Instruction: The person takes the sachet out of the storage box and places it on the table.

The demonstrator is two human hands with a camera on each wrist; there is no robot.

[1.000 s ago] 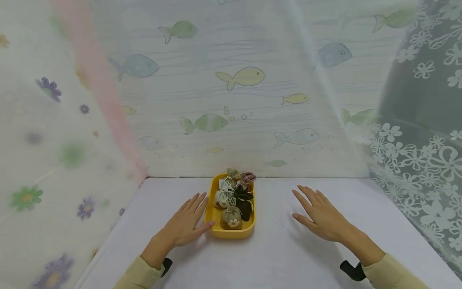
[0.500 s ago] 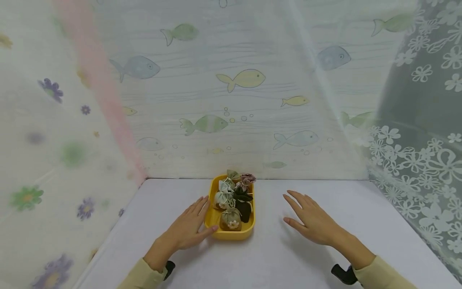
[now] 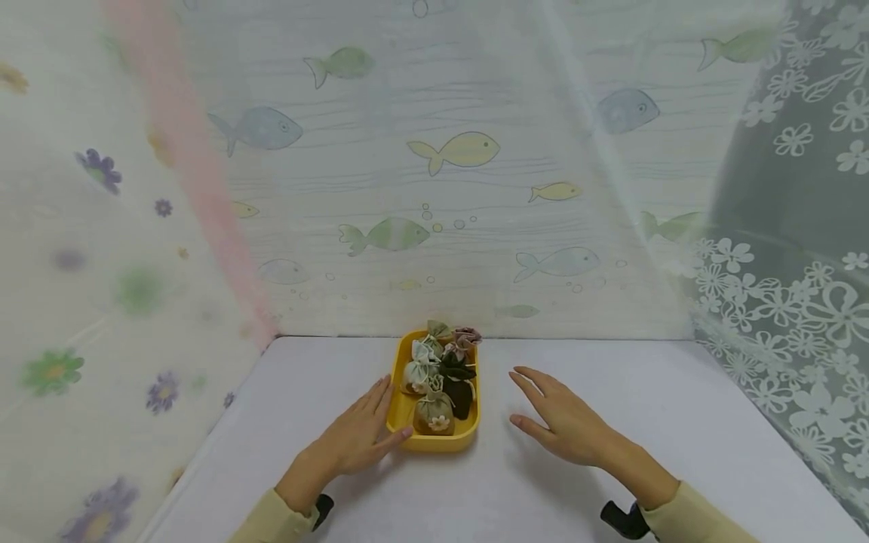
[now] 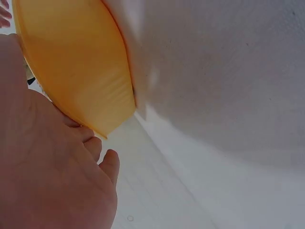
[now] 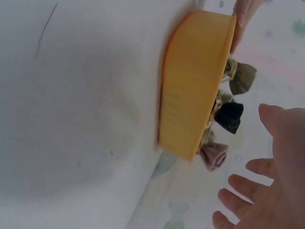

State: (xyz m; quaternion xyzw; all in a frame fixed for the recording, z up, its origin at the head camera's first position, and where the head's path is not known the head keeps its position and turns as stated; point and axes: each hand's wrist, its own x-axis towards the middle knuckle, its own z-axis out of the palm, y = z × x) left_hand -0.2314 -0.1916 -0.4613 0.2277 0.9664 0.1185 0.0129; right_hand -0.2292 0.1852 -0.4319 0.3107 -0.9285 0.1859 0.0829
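A yellow tray (image 3: 437, 443) stands on the white table, filled with several small drawstring pouches. At its front lies an olive-brown pouch with a white flower (image 3: 434, 415); a dark pouch (image 3: 460, 396), a pale one (image 3: 416, 375) and a mauve one (image 3: 466, 337) sit behind it. My left hand (image 3: 353, 434) lies along the tray's left side, fingers straight, thumb at the front left rim. In the left wrist view its fingers meet the tray wall (image 4: 81, 62). My right hand (image 3: 566, 418) hovers right of the tray, fingers extended, holding nothing and apart from it.
The white tabletop (image 3: 529, 498) extends around the tray. A fish-print curtain (image 3: 468, 226) hangs right behind the table's back edge. Flower-print fabric (image 3: 122, 302) flanks the left, and a sheer curtain with white flowers (image 3: 774, 302) the right.
My right hand has moved left and slightly toward me, closer to the tray. My left hand has shifted a little right, up against the tray's side. The pouches keep their places.
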